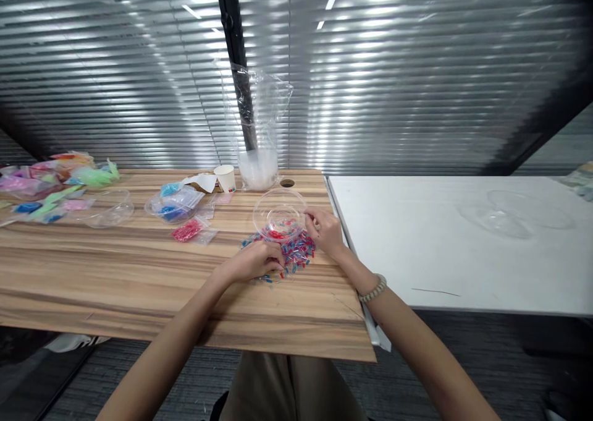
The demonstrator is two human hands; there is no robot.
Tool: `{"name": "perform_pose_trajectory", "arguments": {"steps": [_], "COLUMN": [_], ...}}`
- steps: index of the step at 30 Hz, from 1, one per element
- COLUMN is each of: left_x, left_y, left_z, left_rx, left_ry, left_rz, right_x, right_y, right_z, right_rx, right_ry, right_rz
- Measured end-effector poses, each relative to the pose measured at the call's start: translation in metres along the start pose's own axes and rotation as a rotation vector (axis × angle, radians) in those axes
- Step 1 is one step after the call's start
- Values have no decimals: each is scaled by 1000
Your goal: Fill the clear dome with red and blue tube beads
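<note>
A clear round plastic bowl (280, 208) with some red pieces in its bottom stands on the wooden table (152, 285), at the back edge of a heap of small red and blue pieces (299, 251). My right hand (325, 230) pinches the bowl's right rim between thumb and fingers. On the near left side of the heap rests my left hand (263, 260), its fingers curled down among the pieces. Whatever lies under those fingertips is too small to make out.
Behind stand a paper cup (225, 178) and a bag of white material (259, 167). To the left lie a red packet (187, 230), a lidded container (175, 203), an empty clear bowl (111, 209) and colourful bags (92, 172). A white table (417, 242) adjoins on the right, with clear lids (504, 220).
</note>
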State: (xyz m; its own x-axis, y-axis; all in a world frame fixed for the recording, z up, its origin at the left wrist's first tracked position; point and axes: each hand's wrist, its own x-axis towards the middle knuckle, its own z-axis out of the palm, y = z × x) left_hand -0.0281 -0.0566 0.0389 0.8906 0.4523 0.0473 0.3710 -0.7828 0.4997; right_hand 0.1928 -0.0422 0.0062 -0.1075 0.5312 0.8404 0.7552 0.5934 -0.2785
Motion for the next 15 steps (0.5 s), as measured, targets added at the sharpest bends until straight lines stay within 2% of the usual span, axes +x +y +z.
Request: {"name": "perform_pose_trajectory", "arguments": {"steps": [15], "left_x": [-1], "left_y": [1], "left_z": [1], "left_rx": [-4], "left_ry": [10], "left_rz": [-34], "right_x": [1], "right_y": [0], "right_z": [0], "right_rx": [-25], "right_ry": [-20], "right_rz": [10]}}
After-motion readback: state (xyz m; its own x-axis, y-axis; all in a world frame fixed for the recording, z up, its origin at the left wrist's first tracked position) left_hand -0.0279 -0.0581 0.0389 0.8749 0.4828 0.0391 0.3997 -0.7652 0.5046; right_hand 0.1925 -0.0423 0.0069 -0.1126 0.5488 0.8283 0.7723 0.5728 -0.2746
